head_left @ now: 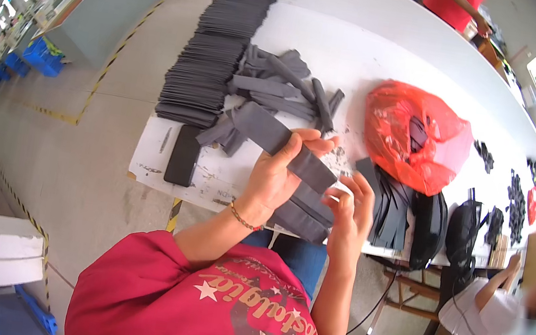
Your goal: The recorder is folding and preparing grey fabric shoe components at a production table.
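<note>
A flat dark grey fabric strip (261,130) runs slantwise in front of me, above the table's near edge. My left hand (273,179) grips it around the middle, thumb on top. At the strip's right end, the curled fingertips of my right hand (351,214) pinch its edge, though the contact is small in the picture. Under my hands, more flat dark pieces (302,216) lie at the table edge. Beyond the left hand is a loose heap of dark grey strips (283,90), some folded or rolled. A long stack of dark strips (210,55) lines the table's left side.
On the white table (342,43) sit a red plastic bag (385,126) with dark pieces inside, a black oblong item (184,155), fanned dark strips (390,210) and black pouches (427,222). A co-worker in white (485,314) sits at right; another in red (448,4) stands beyond the partition.
</note>
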The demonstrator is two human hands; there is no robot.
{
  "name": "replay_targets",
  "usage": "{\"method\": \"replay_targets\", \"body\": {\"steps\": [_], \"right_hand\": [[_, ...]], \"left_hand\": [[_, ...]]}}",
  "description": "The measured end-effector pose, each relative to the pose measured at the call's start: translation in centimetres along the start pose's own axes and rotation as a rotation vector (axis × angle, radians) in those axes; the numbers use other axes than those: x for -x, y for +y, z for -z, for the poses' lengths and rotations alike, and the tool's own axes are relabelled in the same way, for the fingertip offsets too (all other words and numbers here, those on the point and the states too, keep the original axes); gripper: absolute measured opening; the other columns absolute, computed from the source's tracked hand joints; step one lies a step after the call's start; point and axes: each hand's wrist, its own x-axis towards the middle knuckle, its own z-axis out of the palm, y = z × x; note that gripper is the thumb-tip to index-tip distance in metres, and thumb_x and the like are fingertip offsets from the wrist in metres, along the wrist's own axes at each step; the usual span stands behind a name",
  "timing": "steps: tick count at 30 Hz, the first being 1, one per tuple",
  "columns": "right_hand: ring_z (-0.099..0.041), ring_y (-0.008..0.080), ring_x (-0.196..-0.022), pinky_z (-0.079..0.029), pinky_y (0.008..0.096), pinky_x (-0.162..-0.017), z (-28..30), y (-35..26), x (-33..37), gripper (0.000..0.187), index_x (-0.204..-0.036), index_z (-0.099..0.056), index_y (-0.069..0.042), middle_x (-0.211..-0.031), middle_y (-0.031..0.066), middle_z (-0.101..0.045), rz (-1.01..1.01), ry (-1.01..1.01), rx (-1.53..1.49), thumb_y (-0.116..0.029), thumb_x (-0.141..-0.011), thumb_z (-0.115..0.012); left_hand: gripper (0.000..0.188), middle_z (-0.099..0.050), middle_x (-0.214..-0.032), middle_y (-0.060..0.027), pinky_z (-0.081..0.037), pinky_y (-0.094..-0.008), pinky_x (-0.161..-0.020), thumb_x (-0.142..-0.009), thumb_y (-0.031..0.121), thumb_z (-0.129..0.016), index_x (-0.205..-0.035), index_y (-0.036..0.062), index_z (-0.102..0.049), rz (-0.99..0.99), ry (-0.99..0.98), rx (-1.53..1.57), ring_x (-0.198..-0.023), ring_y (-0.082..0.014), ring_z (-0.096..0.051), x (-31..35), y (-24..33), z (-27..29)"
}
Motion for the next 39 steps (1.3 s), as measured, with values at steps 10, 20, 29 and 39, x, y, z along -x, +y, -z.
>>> {"method": "replay_targets", "body": {"steps": [10,20,29,39], "right_hand": [[-0.059,0.0104,-0.067,-0.049,0.0243,-0.064,-0.4,2.1,0.0,0.009,-0.089,-0.062,-0.001,-0.081,0.0037,-0.064,-0.075,-0.025,-0.183,-0.008,-0.090,-0.067],[-0.058,0.0091,-0.071,-0.050,0.0231,-0.067,2.6,1.9,0.2,0.007,-0.094,-0.063,0.001,-0.083,0.0013,-0.063,-0.057,-0.074,0.298,-0.004,-0.089,-0.066],[-0.054,0.0221,-0.084,-0.045,0.0314,-0.078,-0.8,-9.1,-4.3,0.029,-0.100,-0.065,-0.003,-0.093,0.0087,-0.056,0.599,-0.550,0.803,0.001,-0.073,-0.074],[-0.056,0.0134,-0.079,-0.048,0.0274,-0.072,2.1,-11.4,-6.7,0.031,-0.112,-0.055,0.000,-0.092,0.0067,-0.059,0.277,-0.422,0.605,-0.009,-0.086,-0.070]], "left_hand": [[0.027,-0.065,-0.091,-0.0049,-0.040,-0.0437,-0.109,-0.100,0.026,-0.051,-0.116,0.0052,-0.054,0.215,0.136,0.246,-0.100,-0.0205,-0.061,0.4,-1.2,-1.0],[0.028,-0.060,-0.072,-0.0061,-0.047,-0.0415,-0.099,-0.100,0.022,-0.051,-0.108,-0.0024,-0.060,0.253,0.000,0.027,-0.082,-0.0244,-0.066,0.8,-1.3,0.1],[0.029,-0.067,-0.075,-0.0116,-0.051,-0.0348,-0.081,-0.098,0.021,-0.054,-0.101,-0.0073,-0.063,0.738,-0.445,-0.367,-0.074,-0.0226,-0.068,1.6,2.8,0.0],[0.030,-0.068,-0.072,-0.0098,-0.052,-0.0315,-0.074,-0.096,0.023,-0.057,-0.100,-0.0054,-0.066,0.944,-0.445,-0.461,-0.070,-0.0207,-0.069,2.1,4.7,1.7]]}}
